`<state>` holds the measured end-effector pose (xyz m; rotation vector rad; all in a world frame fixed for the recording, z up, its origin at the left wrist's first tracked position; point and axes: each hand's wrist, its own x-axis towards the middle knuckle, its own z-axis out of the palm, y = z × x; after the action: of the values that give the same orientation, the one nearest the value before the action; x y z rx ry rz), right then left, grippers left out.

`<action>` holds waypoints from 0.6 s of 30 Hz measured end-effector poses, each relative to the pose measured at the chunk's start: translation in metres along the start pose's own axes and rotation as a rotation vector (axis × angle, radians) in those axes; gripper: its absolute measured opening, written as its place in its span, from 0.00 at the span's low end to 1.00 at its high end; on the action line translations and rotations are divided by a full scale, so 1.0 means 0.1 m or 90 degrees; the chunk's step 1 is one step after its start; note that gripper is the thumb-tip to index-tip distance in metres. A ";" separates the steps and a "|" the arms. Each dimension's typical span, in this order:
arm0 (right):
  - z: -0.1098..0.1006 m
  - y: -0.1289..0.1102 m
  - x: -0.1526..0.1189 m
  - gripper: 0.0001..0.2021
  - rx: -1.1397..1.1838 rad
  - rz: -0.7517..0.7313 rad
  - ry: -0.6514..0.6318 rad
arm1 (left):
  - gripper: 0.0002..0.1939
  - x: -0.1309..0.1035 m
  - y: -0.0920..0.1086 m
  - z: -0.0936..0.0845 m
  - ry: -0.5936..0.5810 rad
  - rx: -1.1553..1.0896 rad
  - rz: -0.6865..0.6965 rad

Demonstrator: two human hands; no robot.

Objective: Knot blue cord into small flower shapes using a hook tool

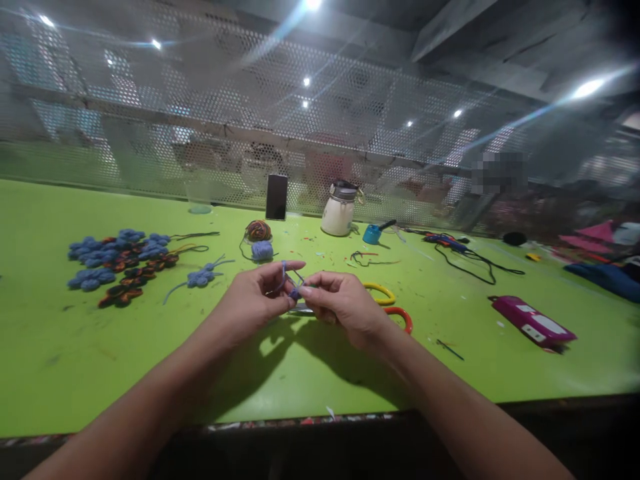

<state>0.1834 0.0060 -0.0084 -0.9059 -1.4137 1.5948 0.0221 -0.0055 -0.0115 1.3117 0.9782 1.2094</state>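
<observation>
Above the middle of the table my left hand (257, 290) has blue-purple yarn (284, 268) looped over its raised index finger. Its thumb and other fingers pinch a small piece of crochet (295, 292) in the same colour. My right hand (345, 300) is closed in a pinch against that piece, on what looks like a crochet hook, mostly hidden by the fingers; only a bit of green shows. Beneath the hands lie scissors (404, 319) with one yellow and one red handle loop. Behind them sits a blue-purple yarn ball (262, 251) next to a multicoloured yarn ball (258, 231).
Several crocheted flowers (133, 250) are heaped at the left, with a single blue flower (201, 275) nearer. Farther back stand a phone (277, 197), a white jar (338, 215) and a small blue pot (372, 233). A magenta case (533, 321) and dark cords (463, 253) lie right.
</observation>
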 end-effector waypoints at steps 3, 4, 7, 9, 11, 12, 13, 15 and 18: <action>-0.03 0.01 0.01 0.12 0.015 0.015 -0.049 | 0.26 0.00 -0.01 0.00 -0.016 -0.044 -0.009; -0.04 0.00 0.01 0.12 0.025 0.020 -0.074 | 0.26 0.00 -0.01 0.00 -0.030 -0.075 -0.017; -0.06 -0.01 0.00 0.12 0.056 0.022 -0.145 | 0.26 -0.01 0.02 -0.03 -0.071 -0.169 -0.041; -0.06 -0.01 0.00 0.12 0.066 0.013 -0.173 | 0.26 -0.02 0.05 -0.04 -0.086 -0.212 -0.055; -0.07 -0.01 0.00 0.11 0.069 -0.001 -0.185 | 0.26 -0.03 0.06 -0.06 -0.102 -0.243 -0.069; -0.07 -0.01 0.00 0.11 0.070 -0.005 -0.189 | 0.26 -0.03 0.07 -0.07 -0.110 -0.254 -0.077; -0.07 0.00 0.01 0.11 0.070 -0.009 -0.193 | 0.26 -0.03 0.07 -0.08 -0.117 -0.262 -0.085; -0.08 0.01 0.03 0.11 0.071 -0.014 -0.201 | 0.25 -0.02 0.07 -0.09 -0.123 -0.272 -0.099; -0.10 0.02 0.04 0.11 0.071 -0.018 -0.209 | 0.24 -0.01 0.06 -0.10 -0.126 -0.279 -0.114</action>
<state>0.1907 0.0141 -0.0120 -0.5732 -1.5314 1.8428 0.0120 -0.0054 -0.0060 0.9530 0.6285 1.0592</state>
